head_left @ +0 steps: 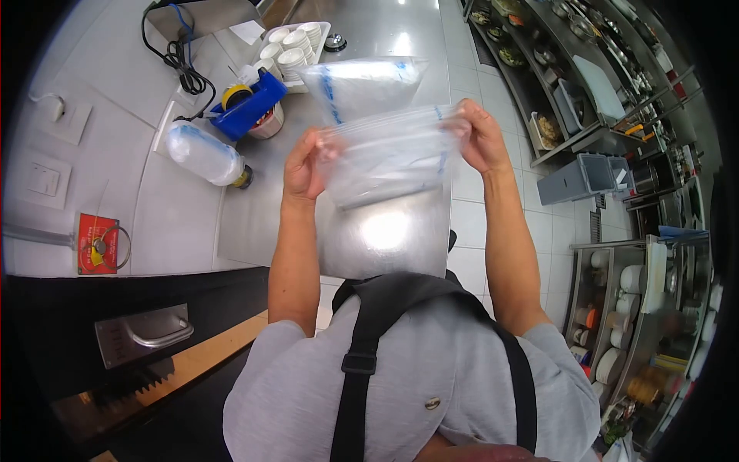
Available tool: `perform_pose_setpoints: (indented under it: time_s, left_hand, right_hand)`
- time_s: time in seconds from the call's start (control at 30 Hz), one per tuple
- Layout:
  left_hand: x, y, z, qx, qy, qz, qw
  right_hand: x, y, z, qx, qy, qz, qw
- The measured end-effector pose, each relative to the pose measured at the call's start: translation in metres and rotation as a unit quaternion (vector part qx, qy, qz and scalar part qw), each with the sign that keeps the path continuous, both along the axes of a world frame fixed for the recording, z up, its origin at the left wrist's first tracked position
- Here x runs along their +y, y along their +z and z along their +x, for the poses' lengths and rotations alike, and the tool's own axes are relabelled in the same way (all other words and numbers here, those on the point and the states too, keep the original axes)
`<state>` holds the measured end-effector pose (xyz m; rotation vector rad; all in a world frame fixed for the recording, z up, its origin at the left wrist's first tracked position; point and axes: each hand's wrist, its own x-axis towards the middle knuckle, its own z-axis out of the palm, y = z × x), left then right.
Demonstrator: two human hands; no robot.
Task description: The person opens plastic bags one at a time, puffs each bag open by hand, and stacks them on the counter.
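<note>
A clear plastic bag with blue print is stretched between my two hands above a steel counter. My left hand pinches its left edge, and the fingertips are smeared by motion. At the opposite edge, my right hand grips the plastic between thumb and fingers. Whether the bag holds anything cannot be made out. Just beyond it on the counter lies a second clear bag, also printed in blue, looking plump or stacked.
Left on the counter are a blue tape dispenser, a plastic-wrapped roll or bottle and a white tray of small cups. A black cable hangs by the wall. Shelving and a grey bin stand right.
</note>
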<state>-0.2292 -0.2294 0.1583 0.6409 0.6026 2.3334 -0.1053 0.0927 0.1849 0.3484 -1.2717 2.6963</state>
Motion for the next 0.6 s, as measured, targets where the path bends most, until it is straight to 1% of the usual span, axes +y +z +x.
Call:
perform_pose_setpoints:
  time_s: [0.07,0.1,0.13,0.2,0.27,0.3,0.4,0.47,0.5,0.57,0.6]
  left_hand:
    - [-0.01,0.009,-0.023,0.043,0.056,-0.051,0.996]
    - [-0.013,0.011,-0.034,0.061,0.085,-0.078,0.991]
    - [-0.007,0.025,-0.04,0.068,0.154,-0.154,0.973]
    - [0.011,0.061,-0.053,0.076,0.285,-0.304,0.906]
    - [0.029,0.067,-0.084,0.082,0.334,-0.386,0.856]
    - [0.035,0.071,-0.099,0.085,0.359,-0.422,0.828]
    - [0.038,0.073,-0.126,-0.005,0.332,-0.458,0.825]
    - [0.034,0.05,-0.167,-0.092,0.211,-0.404,0.885]
    - [0.03,0.036,-0.179,-0.134,0.15,-0.375,0.905]
    - [0.028,0.027,-0.18,-0.126,0.15,-0.372,0.907]
    - [0.032,0.031,-0.189,-0.113,0.154,-0.365,0.911]
  right_hand:
    - [0.002,0.01,-0.007,-0.065,-0.04,0.152,0.985]
    - [0.003,0.016,-0.015,-0.071,-0.065,0.15,0.984]
    - [-0.001,0.026,-0.026,-0.077,-0.09,0.148,0.982]
    - [-0.007,0.032,-0.052,-0.101,-0.145,0.137,0.975]
    - [-0.007,0.034,-0.083,-0.132,-0.204,0.122,0.962]
    - [-0.005,0.03,-0.096,-0.149,-0.198,0.141,0.958]
    - [-0.003,0.015,-0.122,-0.213,-0.18,0.192,0.941]
    - [-0.011,0.015,-0.12,-0.274,-0.164,0.215,0.923]
    - [-0.013,0.008,-0.117,-0.281,-0.16,0.231,0.917]
    - [-0.016,0.003,-0.121,-0.281,-0.157,0.262,0.91]
    - [-0.016,0.006,-0.128,-0.281,-0.158,0.263,0.909]
